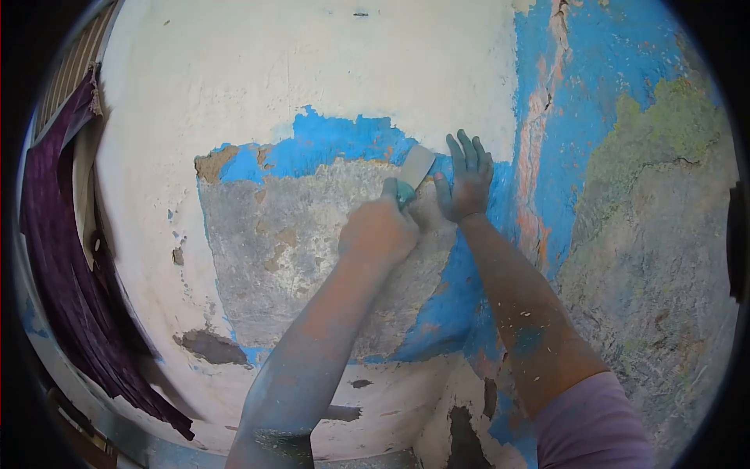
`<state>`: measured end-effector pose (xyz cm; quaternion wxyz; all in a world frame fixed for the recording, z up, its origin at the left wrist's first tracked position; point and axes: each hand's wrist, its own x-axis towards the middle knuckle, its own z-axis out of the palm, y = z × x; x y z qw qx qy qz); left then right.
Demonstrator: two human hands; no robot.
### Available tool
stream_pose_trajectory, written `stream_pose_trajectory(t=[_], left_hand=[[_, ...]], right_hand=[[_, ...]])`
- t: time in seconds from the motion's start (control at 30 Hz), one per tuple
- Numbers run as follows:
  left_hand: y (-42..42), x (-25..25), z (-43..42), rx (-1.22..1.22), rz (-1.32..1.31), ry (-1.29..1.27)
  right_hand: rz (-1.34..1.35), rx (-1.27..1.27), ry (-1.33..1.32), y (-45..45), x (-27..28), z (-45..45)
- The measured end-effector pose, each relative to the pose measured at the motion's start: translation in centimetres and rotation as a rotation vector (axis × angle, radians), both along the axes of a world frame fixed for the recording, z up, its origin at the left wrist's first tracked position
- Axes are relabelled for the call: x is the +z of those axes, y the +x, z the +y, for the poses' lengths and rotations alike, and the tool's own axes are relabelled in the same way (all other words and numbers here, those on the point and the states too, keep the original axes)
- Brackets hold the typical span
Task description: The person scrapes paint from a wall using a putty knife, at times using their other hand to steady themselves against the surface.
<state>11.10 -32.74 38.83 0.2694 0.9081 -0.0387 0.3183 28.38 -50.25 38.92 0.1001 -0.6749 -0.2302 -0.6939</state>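
My left hand (379,228) is wrapped round the green handle of a scraper (418,166). The scraper's flat, pale blade points up and right, at the lower edge of the white paint, over a strip of blue paint (336,139). To the right of the blade, my right hand (470,184) lies against the wall with its fingers spread and pointing up; it holds nothing. Below the blue strip is a patch of bare grey plaster (273,242). Pale dust covers both hands and forearms.
A dark purple curtain (58,211) hangs at the left by a barred opening (78,51). On the right, a pinkish crack (539,141) runs down the blue wall beside rough grey-green plaster (656,234). Flaked dark spots mark the lower wall.
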Motion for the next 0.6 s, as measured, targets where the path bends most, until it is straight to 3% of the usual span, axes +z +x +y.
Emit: stream_pose_trajectory(t=[0.07, 0.13, 0.27, 0.33, 0.5, 0.53, 0.6], left_hand=[[1.5, -1.3, 0.9, -0.087, -0.053, -0.056], [2.4, -2.0, 1.2, -0.394, -0.088, -0.345], [3.7, -3.2, 1.0, -0.602, -0.047, -0.593], [4.9, -3.3, 1.8, -0.717, 0.201, -0.716], [7.1, -1.6, 1.9, -0.783, 0.364, -0.606], [7.6, -1.2, 1.6, -0.784, 0.357, -0.571], [7.9, -0.8, 1.6, -0.843, 0.325, -0.437]], right_hand=[[-0.009, 0.003, -0.002, 0.1, 0.0, -0.1], [-0.007, 0.000, -0.002, -0.1, 0.1, -0.1], [-0.019, 0.028, -0.003, -0.4, -0.6, 0.0], [-0.018, 0.043, -0.002, -0.6, -0.6, 0.3], [0.063, 0.392, 0.151, -3.1, -2.1, 3.1], [0.042, 0.383, 0.177, -4.4, -2.3, 4.2], [0.261, 0.308, 0.299, -7.1, -2.6, 6.7]])
